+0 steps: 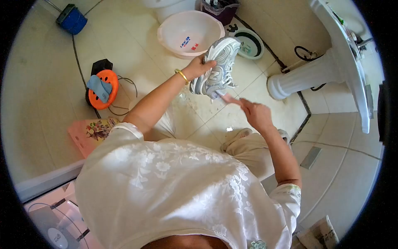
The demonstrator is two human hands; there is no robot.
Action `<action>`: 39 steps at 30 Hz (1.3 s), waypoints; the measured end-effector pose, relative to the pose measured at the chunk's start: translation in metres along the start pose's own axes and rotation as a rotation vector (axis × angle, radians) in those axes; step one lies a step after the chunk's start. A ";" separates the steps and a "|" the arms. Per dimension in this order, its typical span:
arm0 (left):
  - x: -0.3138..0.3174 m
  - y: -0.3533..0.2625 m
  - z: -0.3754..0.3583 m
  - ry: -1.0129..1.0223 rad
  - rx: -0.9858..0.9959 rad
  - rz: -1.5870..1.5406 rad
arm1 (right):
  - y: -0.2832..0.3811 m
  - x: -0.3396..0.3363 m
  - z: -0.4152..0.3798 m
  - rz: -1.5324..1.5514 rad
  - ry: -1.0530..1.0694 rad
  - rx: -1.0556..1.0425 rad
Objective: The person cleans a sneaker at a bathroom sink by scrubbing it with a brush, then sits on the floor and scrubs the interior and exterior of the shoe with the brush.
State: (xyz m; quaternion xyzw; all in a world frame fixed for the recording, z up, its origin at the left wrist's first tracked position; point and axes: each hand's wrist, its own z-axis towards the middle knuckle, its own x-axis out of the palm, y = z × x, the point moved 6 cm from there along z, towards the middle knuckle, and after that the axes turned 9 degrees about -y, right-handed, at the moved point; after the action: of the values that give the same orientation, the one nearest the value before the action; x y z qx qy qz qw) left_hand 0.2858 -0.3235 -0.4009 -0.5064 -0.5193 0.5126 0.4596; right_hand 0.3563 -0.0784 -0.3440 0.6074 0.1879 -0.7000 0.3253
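My left hand (198, 68) is wrapped round a grey and white sneaker (217, 68) with loose white laces, held up over the tiled floor. My right hand (258, 115) is closed on the handle of a pink brush (230, 99), slightly blurred. The brush's far end meets the lower end of the shoe, and its bristles are hard to make out. A pink basin (188, 35) stands on the floor just beyond the shoe.
A smaller green-white basin (248, 43) and a dark bin (222, 11) stand behind. On the right is a white pedestal sink (306, 72). An orange item with a blue cloth (99, 88), a blue bucket (72, 20) and a pink box (83, 135) are left.
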 end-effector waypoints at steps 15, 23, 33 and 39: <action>0.003 0.015 0.000 -0.026 -0.186 -0.209 | 0.034 0.021 0.028 0.720 -0.118 0.599; -0.010 0.006 0.008 -0.007 -0.160 -0.398 | 0.055 -0.010 0.027 0.708 -0.270 0.470; -0.002 0.007 0.005 0.099 -0.188 -0.589 | 0.057 -0.018 0.043 0.561 -0.287 0.326; 0.021 -0.006 -0.005 0.146 -0.228 -0.575 | 0.055 -0.024 0.076 0.401 -0.500 0.343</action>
State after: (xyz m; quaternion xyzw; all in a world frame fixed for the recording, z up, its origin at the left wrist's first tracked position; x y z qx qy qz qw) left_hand 0.2886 -0.3018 -0.3950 -0.4227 -0.6610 0.2626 0.5617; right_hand 0.3398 -0.1627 -0.2987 0.4881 -0.1405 -0.7705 0.3851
